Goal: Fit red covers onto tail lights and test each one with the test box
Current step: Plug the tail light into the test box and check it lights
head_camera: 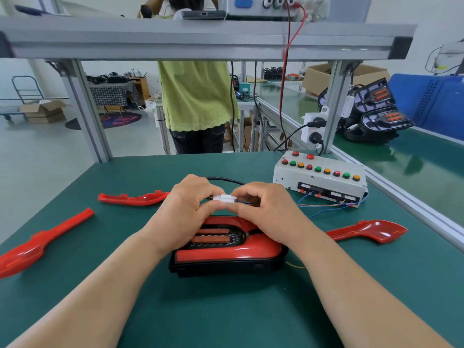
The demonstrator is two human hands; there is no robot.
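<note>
Both hands meet just above the far end of the tail light (221,268), which lies on the green bench (226,315) directly in front of the person, with a glossy fitted red cover (251,249) seated on its black housing. The left hand (184,209) pinches one end of a white connector (224,198) between thumb and curled fingers. The right hand (263,209) pinches the other end in the same way, so the connector sits held between the two sets of fingertips, raised off the bench. Whether its two halves are fully pushed together cannot be told. A black cable (226,180) arcs over from behind the left hand toward the right hand's knuckles. Thin blue and orange wires (326,206) run from the right hand's side across the bench to the front face of the test box (321,178). This is a white case at the bench's far right with rows of red, green and yellow buttons on top. Three loose covers lie around the tail light, all apart from it: the far red cover (133,198) beyond the left hand, the left red cover (42,242) near the bench's left edge, and the right red cover (369,231) beside the right forearm. On the neighbouring bench to the right, a pile of uncovered tail lights (376,114) rests against a blue crate (431,101). A bystander in a green shirt (195,96) stands beyond the bench.
</note>
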